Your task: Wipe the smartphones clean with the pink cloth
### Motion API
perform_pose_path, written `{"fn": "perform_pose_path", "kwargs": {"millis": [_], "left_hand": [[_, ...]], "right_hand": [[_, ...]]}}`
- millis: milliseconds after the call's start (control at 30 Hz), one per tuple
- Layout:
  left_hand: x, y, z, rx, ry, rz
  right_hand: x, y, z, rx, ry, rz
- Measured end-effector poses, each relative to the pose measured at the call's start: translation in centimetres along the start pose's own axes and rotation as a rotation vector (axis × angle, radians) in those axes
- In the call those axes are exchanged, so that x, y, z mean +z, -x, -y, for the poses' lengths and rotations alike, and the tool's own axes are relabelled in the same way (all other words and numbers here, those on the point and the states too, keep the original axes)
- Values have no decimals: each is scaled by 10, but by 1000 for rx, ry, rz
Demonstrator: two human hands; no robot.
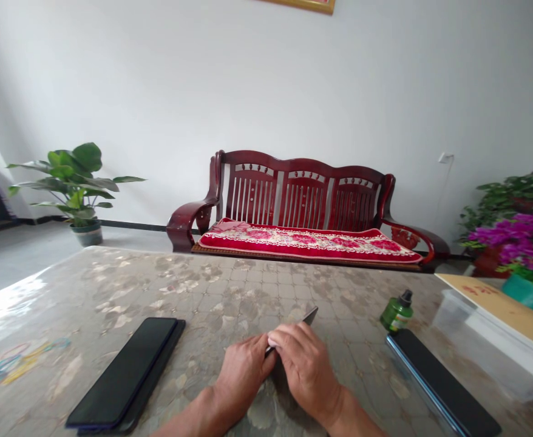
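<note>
Near the middle front of the table, my left hand (pixel 244 369) and my right hand (pixel 306 367) are together, fingers closed around a thin dark slab (pixel 311 315). It is seen nearly edge-on, tilted, with its far end poking out beyond my right hand. Most of it is hidden by my fingers, so its exact kind cannot be made out. To the left lies a black phone (pixel 127 370) on top of another dark flat piece. Over on the right is another phone (pixel 439 382) with a blue edge, screen up.
A small green bottle (pixel 396 312) with a black cap stands by the right phone. Beside it is a clear plastic box (pixel 480 346) with a tan board (pixel 498 303) on top. Coloured rubber bands (pixel 14 367) lie at left. Behind the patterned table (pixel 230 291) stands a wooden bench (pixel 300 188).
</note>
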State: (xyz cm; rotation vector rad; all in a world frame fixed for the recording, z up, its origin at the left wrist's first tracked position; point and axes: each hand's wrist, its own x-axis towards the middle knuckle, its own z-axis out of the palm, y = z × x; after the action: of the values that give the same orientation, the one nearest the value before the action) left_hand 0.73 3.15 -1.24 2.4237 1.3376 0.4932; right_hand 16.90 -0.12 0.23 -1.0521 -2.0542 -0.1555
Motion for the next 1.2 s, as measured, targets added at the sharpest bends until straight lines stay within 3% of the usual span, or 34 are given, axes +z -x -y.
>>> {"fn": "perform_pose_path", "kwargs": {"millis": [133,367,600,700,967,1200], "left_hand": [[-3,0,-1,-27,18,6],[-8,0,-3,-97,-47,46],[-4,0,-2,-40,-51,29],[-5,0,-2,-55,-43,30],[-9,-1,-6,-92,-78,57],[-5,0,-2,-47,-69,57]], "right_hand": [[-1,-2,-9,-8,35,12],[-10,-1,-50,132,108,-136],[-5,0,-21,43,17,-35],[-5,-2,-23,41,12,-12],[-8,2,-70,308,-17,-190],[-1,1,-75,635,-357,-272]]}}
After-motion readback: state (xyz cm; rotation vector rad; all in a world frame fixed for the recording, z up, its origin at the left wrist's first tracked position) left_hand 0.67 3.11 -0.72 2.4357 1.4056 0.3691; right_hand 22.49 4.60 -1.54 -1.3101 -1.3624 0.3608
